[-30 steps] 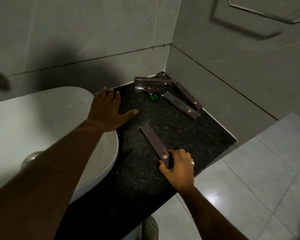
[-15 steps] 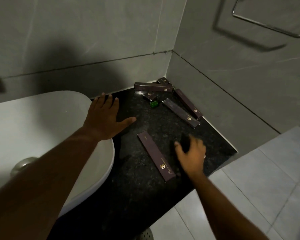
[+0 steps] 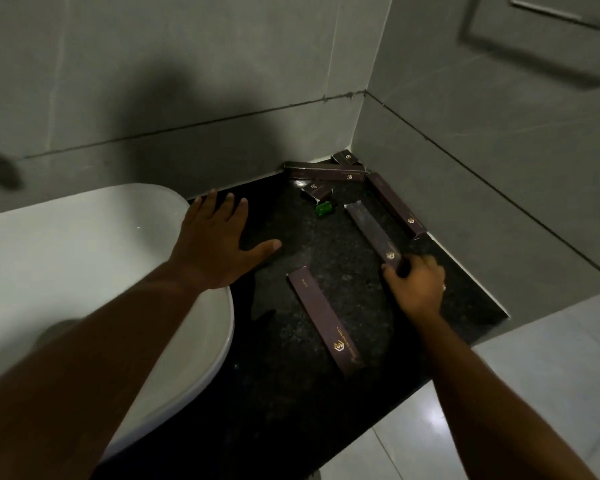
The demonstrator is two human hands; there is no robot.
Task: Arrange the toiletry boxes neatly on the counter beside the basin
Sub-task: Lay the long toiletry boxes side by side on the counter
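Several dark maroon toiletry boxes with gold logos lie on the black stone counter. One long box lies free near the counter's middle. My right hand is closed on the near end of a second long box. A third long box lies along the right wall, a fourth along the back wall, and two small boxes sit in the corner. My left hand rests flat, fingers spread, on the basin's rim.
The white basin fills the left side. A small green bottle lies among the boxes. Grey tiled walls close the back and right. The counter's front right edge drops to a pale tiled floor.
My right hand let go of the near long box, moved up and right, and closed on the end of the second long box. The left hand stayed on the basin rim.
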